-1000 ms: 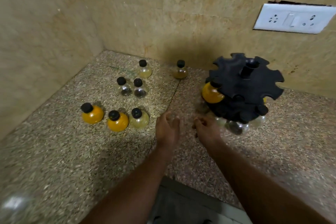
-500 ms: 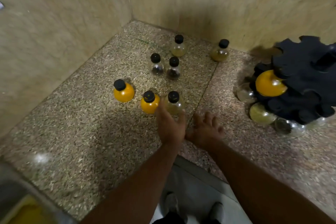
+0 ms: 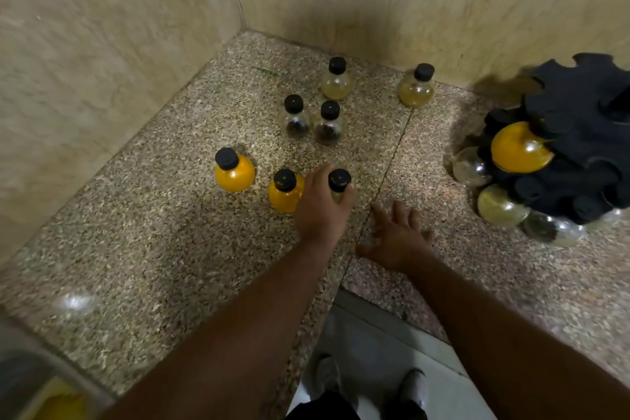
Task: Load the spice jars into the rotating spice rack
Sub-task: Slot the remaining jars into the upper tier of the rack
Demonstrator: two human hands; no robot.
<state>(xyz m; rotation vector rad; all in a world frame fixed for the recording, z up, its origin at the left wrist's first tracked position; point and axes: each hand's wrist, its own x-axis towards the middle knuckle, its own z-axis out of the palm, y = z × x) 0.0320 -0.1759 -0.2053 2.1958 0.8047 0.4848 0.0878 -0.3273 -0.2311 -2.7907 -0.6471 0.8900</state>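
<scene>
Several round glass spice jars with black caps stand on the speckled stone counter. My left hand (image 3: 322, 204) wraps around the pale yellow jar (image 3: 339, 182) in the front row; only its cap and a sliver of glass show. Right beside it stands an orange jar (image 3: 284, 193), and another orange jar (image 3: 233, 170) is further left. Two dark-spice jars (image 3: 296, 118) stand behind, with two yellowish jars (image 3: 415, 87) near the wall. My right hand (image 3: 397, 235) rests flat on the counter, fingers spread, holding nothing. The black rotating rack (image 3: 579, 133) at the right edge holds an orange jar (image 3: 520, 152) and several others lower down.
Marble walls meet in a corner behind the jars. The counter's front edge (image 3: 375, 303) runs just below my wrists, with the floor and my shoes beneath. A container with something yellow (image 3: 54, 402) sits at the bottom left.
My left hand has reached forward and closed around the pale yellow jar. My right hand has come down flat on the counter. The view has swung left, pushing the rack to the right edge.
</scene>
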